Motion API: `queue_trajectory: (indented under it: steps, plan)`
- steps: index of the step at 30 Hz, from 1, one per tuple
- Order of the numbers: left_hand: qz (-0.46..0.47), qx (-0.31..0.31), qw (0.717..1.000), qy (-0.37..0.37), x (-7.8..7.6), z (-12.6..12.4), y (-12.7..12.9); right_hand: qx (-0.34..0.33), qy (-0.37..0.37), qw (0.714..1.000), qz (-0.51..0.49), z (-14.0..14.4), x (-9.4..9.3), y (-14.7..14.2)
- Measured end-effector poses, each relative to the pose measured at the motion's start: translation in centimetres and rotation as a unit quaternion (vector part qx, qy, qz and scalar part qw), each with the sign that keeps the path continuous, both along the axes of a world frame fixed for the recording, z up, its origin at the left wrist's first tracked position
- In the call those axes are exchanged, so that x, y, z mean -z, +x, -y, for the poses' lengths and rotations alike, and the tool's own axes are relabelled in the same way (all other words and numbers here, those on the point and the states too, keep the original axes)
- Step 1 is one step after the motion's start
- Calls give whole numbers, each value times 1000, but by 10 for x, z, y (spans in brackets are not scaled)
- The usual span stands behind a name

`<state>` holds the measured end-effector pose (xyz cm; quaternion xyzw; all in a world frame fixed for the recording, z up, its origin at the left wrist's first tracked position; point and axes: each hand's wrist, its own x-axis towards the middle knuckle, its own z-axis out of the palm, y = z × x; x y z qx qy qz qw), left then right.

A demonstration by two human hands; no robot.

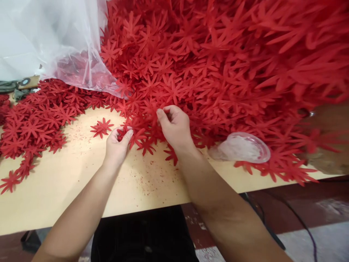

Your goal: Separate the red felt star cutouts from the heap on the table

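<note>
The left hand [117, 142] is pinching a red flower [135, 137] cutout between thumb and fingers, narrow, at one petal edge. The right hand [174, 125] is curling its fingers, nearly closed, into the near edge of the big heap [218, 72] of the same flowers; whether it is actually gripping one I cannot tell.

The flowers are looking thin, flat and very light, like cut felt or foam, soft and floppy rather than stiff. They are probably clinging together by their narrow petals, so taking one near its centre or the petal roots seems safer than tugging a tip, which could bend or tear.

The pinched flower is lying just right of the left hand, between both hands. A stray flower [101, 127] is lying just left of that hand. Beyond it, a plastic bag [54, 40] is draping; right of the right hand, a clear dish [241, 147] is sitting on the table [81, 182].
</note>
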<state>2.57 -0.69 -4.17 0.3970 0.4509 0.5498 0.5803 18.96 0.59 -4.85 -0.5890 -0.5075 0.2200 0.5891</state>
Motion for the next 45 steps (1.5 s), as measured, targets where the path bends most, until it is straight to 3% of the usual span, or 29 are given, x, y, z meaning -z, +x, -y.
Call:
queue_trajectory:
  steps: [3, 5, 7, 11, 14, 18, 24, 28, 37, 45]
  plan:
    - [-2, -8, 1000, 7, 1, -1, -1, 56, 65, 982, 166, 4, 0, -2]
    - [-10, -11, 1000, 12, 1, -2, -1, 50, 81, 965, 244, 9, -6, -6]
    - [-18, -14, 1000, 20, 0, -3, -2, 11, 82, 962, 260, 15, -12, -13]
    - [-18, -17, 999, 30, -1, -3, -1, -152, 27, 981, 119, 24, -19, -33]
    - [-24, -19, 999, 26, -2, -2, -1, -243, -59, 968, -34, 24, -17, -44]
    - [-40, -10, 999, 31, -4, 0, -3, -202, -74, 971, -107, 17, -15, -40]
    - [-20, 24, 999, 27, -8, 1, -2, -135, -77, 984, -89, 15, -18, -31]
    - [2, 71, 997, 2, -12, 5, 1, -182, -90, 975, -88, 17, -19, -37]
    - [3, 37, 999, -10, -7, 0, -4, -263, -87, 952, -127, 16, -17, -36]
    - [-7, 70, 997, -12, -14, -1, -6, -270, -113, 947, -133, 15, -23, -34]
